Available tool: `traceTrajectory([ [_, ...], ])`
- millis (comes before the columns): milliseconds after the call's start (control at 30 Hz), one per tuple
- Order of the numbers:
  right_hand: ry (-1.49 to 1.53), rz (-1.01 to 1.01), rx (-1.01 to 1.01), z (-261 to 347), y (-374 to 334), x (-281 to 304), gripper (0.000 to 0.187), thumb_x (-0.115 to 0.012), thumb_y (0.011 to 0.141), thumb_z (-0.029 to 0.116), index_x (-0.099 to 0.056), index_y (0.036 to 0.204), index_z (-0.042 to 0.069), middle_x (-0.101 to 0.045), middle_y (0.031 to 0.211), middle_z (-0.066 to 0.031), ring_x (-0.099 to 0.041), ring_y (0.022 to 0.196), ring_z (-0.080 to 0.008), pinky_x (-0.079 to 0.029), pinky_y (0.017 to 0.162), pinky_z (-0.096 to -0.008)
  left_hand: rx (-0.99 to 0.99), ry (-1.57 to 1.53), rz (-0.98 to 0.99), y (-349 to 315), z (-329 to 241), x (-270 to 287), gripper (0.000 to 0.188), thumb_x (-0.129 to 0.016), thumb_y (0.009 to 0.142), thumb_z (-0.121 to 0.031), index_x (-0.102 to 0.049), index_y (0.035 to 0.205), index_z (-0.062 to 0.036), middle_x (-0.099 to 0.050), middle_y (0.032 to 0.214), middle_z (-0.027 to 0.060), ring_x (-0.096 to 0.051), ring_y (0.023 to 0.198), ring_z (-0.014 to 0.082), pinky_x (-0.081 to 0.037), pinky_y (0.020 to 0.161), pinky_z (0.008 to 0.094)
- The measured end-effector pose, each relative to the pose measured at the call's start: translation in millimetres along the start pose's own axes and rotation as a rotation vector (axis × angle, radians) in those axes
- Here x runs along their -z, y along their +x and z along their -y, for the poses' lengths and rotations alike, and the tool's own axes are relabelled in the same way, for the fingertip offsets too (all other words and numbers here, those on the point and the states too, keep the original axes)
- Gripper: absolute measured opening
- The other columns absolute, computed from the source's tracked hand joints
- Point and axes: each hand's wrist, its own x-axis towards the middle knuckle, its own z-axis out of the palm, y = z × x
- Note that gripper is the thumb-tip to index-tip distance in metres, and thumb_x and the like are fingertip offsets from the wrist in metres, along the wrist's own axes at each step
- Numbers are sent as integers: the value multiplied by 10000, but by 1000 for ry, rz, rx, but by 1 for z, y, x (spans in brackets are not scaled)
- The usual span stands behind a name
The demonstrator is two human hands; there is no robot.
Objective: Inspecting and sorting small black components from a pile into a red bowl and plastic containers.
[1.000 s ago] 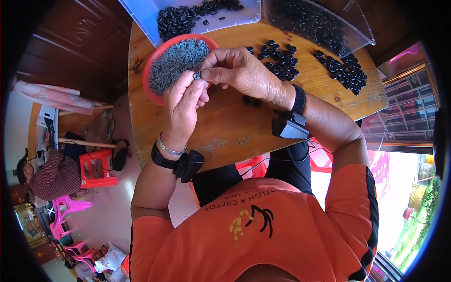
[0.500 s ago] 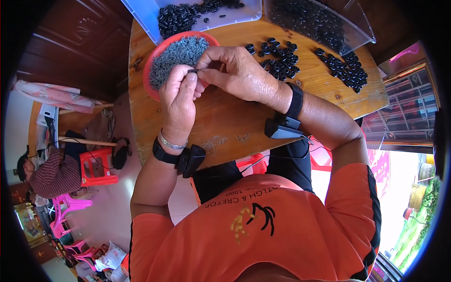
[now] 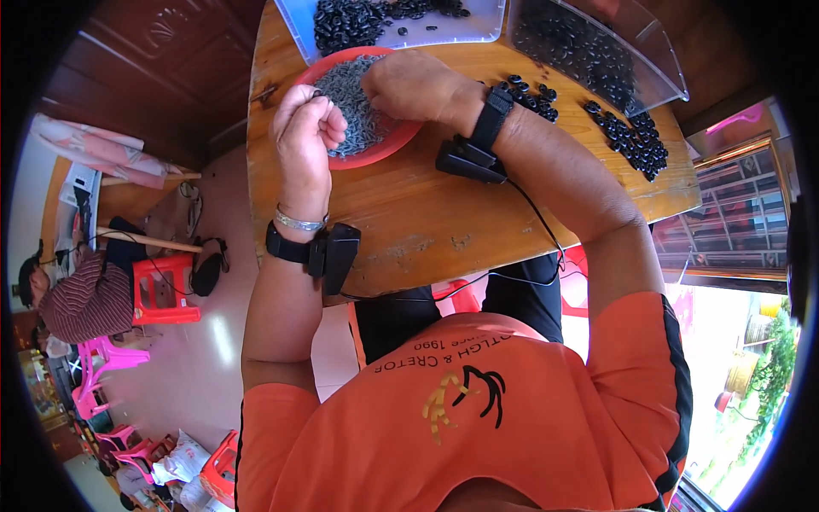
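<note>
My left hand (image 3: 304, 128) is at the left rim of a red bowl (image 3: 382, 152), closed with thumb and forefinger pinching a small black part (image 3: 318, 94). The bowl holds a heap of thin grey screw-like pieces (image 3: 351, 107). Above the bowl's right side, my right hand (image 3: 420, 85) is bent downward with its fingers curled at the heap. Its fingertips are hidden, so I cannot make out what they hold. Right of that hand, a group of round black parts (image 3: 533, 98) lies on the wooden table (image 3: 401, 226), partly covered by my right wrist.
Behind the bowl stands a pale plastic bin (image 3: 478, 26) with black parts. A clear bin (image 3: 597, 55) of more black parts is at the back right, with a second group (image 3: 631, 141) before it. To the left, a person (image 3: 90, 294) sits near a red stool (image 3: 162, 290).
My hands were together over the bowl's near right edge, both at the small black part. My right hand has moved away into the grey heap; my left has kept the part, now nearer the left rim.
</note>
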Motion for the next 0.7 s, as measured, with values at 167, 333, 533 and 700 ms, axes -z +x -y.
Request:
traceTrajectory([
  [167, 343, -90, -70, -8, -7, 8, 173, -639, 770, 203, -677, 870, 67, -657, 769, -122, -634, 747, -268, -489, 699, -358, 4, 6, 40, -2, -3, 0, 143, -441, 853, -145, -504, 755, -61, -542, 615, 26, -459, 515, 74, -366, 488, 196],
  [333, 1104, -107, -194, -13, -31, 7, 157, -598, 857, 115, -650, 961, 10, -674, 843, -66, -630, 766, -161, -499, 715, -281, 58, 16, 132, -7, 0, -6, 139, -462, 872, -169, -522, 802, -63, -550, 639, 18, -469, 543, 71, -367, 514, 194],
  [533, 1807, -101, -219, 2, -49, 6, 141, -589, 884, 105, -637, 986, 19, -659, 888, -43, -589, 763, -86, -484, 711, -216, 9, 76, 195, -17, 3, -17, 128, -510, 896, -151, -518, 815, -51, -528, 653, -5, -453, 569, 39, -370, 507, 174],
  [700, 1680, -85, -214, 9, -52, 1, 152, -613, 877, 146, -652, 987, 49, -635, 828, 6, -574, 755, -77, -464, 669, -214, -44, 90, 222, -19, 1, -19, 120, -506, 902, -145, -524, 835, -47, -524, 664, -13, -446, 576, 33, -363, 512, 168],
])
